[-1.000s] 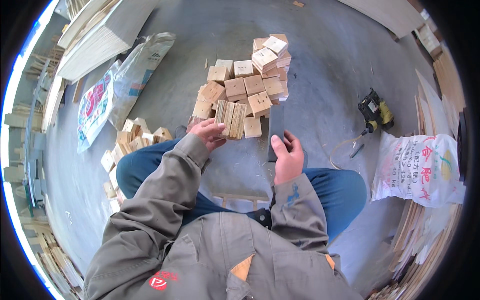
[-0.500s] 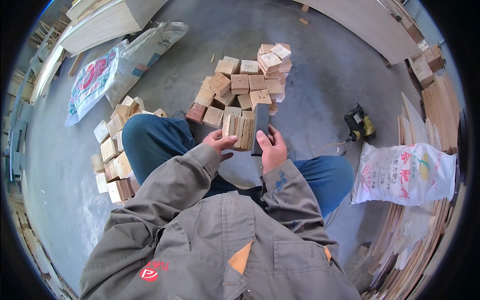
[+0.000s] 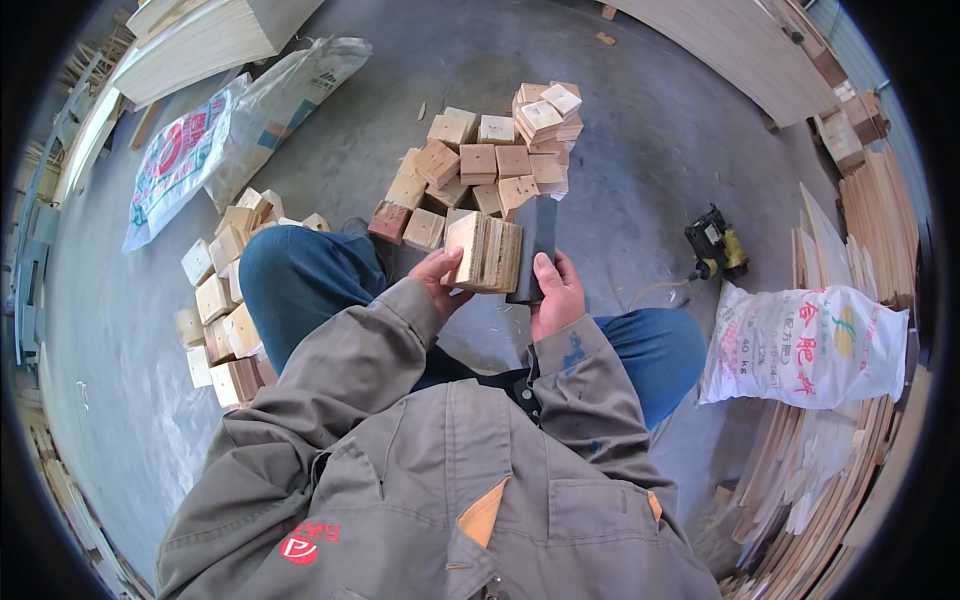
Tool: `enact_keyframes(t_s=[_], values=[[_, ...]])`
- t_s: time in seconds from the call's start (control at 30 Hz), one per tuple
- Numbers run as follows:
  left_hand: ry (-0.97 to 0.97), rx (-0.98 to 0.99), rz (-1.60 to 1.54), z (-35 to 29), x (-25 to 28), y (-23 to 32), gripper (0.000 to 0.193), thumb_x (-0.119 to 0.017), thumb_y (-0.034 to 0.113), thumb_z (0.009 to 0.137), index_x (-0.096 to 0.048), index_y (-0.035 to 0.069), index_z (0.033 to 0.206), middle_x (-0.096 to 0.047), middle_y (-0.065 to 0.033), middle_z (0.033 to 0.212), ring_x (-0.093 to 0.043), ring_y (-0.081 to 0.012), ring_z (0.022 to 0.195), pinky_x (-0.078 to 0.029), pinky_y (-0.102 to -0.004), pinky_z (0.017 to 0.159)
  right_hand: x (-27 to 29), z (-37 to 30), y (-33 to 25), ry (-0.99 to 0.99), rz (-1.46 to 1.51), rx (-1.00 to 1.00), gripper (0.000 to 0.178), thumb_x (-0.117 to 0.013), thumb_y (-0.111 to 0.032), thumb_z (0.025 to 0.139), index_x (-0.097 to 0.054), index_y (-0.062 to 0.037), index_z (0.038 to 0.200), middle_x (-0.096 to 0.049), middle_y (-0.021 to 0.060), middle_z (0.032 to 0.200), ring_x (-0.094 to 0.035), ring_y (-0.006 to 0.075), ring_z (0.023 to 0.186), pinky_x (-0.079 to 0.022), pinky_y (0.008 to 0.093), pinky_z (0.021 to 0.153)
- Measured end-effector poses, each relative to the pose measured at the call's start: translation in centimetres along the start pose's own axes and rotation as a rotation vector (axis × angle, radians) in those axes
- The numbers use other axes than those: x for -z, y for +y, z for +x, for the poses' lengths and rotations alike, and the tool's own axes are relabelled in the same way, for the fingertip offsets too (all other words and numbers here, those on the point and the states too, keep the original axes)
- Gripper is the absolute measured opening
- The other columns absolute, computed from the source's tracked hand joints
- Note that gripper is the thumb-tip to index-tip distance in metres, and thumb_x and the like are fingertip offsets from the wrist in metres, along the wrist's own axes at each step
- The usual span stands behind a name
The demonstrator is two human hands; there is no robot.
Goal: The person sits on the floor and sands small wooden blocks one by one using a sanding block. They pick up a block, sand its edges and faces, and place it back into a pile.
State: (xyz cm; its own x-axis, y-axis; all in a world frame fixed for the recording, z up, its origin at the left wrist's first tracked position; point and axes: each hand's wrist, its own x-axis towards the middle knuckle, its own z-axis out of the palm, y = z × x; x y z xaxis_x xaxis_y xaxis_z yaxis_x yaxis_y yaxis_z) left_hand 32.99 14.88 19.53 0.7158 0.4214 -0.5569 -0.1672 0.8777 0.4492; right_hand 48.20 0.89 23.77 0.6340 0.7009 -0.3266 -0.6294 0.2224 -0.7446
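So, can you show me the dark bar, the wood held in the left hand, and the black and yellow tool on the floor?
Dark bar [image 3: 541,235]: head view, middle of its broad face.
Held wood [image 3: 491,255]: head view, on its layered side.
Tool [image 3: 717,242]: head view, on its body.

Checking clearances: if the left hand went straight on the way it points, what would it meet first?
Likely the dark bar in the right hand, met by the block that the left hand holds. Depth is unclear; they may already touch.
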Motion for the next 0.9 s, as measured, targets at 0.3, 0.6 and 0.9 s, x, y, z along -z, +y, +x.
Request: enact_keyframes(t_s=[0.3,0.6,0.9], values=[[-0.029,-0.017,0.043,-1.4,-1.7,0.2,0.066,-0.078,0.043,0.088,-0.052,0.026,0.146,-0.062,-0.0044,0.139,-0.058,-0.0305,0.128,-0.04,-0.0583,0.108,0.7,0.8,1.0,-0.017,-0.243,0.075,0.052,-0.069,-0.014,0.099,-0.048,0.0033,0.144,-0.065,0.0128,0.127,-0.062,0.0155,0.113,-0.05,0.029,0.097],[0.191,-0.003,-0.124,1.6,-0.8,0.2,0.056,-0.076,0.043,0.091,-0.06,0.014,0.137,-0.069,-0.0088,0.129,-0.063,-0.0296,0.121,-0.048,-0.0518,0.105,0.6,-0.3,0.3,-0.189,-1.128,0.629,0.067,-0.08,-0.025,0.086,-0.054,0.0023,0.142,-0.059,0.0251,0.134,-0.059,0.0368,0.123,-0.046,0.0419,0.107],[0.048,0.157,-0.056,1.7,0.1,0.0,0.059,-0.072,0.036,0.095,-0.052,0.013,0.146,-0.065,-0.0107,0.135,-0.062,-0.0315,0.123,-0.05,-0.0552,0.102,1.3,3.2,-0.2,0.012,-1.022,0.406,0.061,-0.076,-0.024,0.086,-0.059,0.0024,0.138,-0.059,0.0259,0.133,-0.058,0.0369,0.124,-0.045,0.0422,0.108]])
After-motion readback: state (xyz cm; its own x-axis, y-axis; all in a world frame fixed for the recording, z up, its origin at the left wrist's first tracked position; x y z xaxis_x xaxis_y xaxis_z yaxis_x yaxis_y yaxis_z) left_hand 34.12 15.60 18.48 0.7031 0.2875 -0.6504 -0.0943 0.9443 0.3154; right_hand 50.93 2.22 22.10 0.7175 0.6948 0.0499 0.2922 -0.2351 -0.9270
